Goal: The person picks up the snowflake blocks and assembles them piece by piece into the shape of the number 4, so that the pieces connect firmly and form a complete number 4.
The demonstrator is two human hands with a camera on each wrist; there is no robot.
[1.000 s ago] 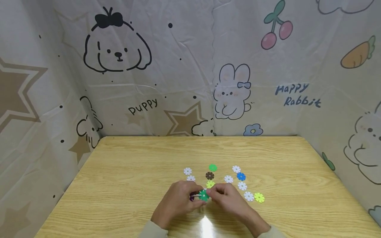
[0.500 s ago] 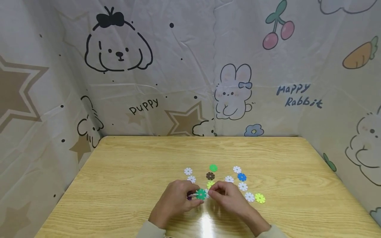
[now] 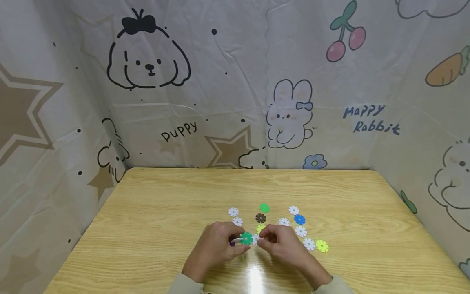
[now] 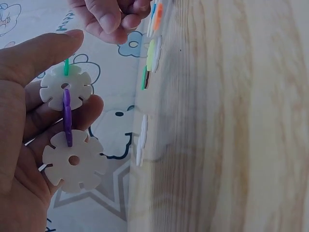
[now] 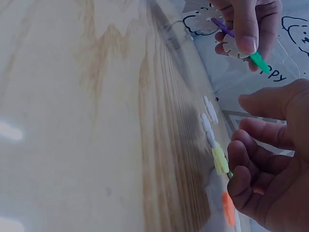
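My left hand [image 3: 220, 243] holds a short chain of notched plastic discs between thumb and fingers. In the left wrist view the chain runs from a white disc [image 4: 75, 166] through a purple disc [image 4: 67, 116] and a second white disc [image 4: 53, 87] to a green disc [image 4: 66, 67] near the thumb tip. The green disc [image 3: 246, 238] faces up in the head view. Just to its right, my right hand [image 3: 284, 245] hovers with fingers loosely bent; in the right wrist view nothing lies between its thumb and fingers [image 5: 251, 150]. A white disc [image 3: 255, 239] shows between the hands.
Loose discs lie on the wooden table [image 3: 154, 212] beyond the hands: a bright green disc [image 3: 264, 208], a brown disc [image 3: 260, 218], a blue disc [image 3: 299, 219], a yellow disc [image 3: 322, 246] and several white ones. A patterned cloth [image 3: 227, 102] hangs behind.
The right fingertips have come away from the green disc, leaving a gap. The left hand has shifted slightly left with the chain, uncovering the white disc between the hands.
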